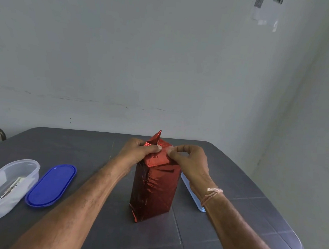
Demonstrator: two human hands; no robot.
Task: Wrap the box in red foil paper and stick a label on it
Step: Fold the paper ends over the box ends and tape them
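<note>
A tall box wrapped in shiny red foil paper (154,189) stands upright in the middle of the dark table (95,231). At its top the foil is folded into flaps, and one pointed flap (157,137) sticks up. My left hand (139,150) grips the folded foil at the top, thumb pressing it down. My right hand (190,160) pinches a small clear piece of tape (168,148) against the top fold. No label is in view.
A clear oval plastic container (8,184) with something inside sits at the left, its blue lid (51,184) lying beside it. A flat pale blue lid or tray (194,195) lies just right of the box, partly behind my right wrist. A white wall rises behind the table.
</note>
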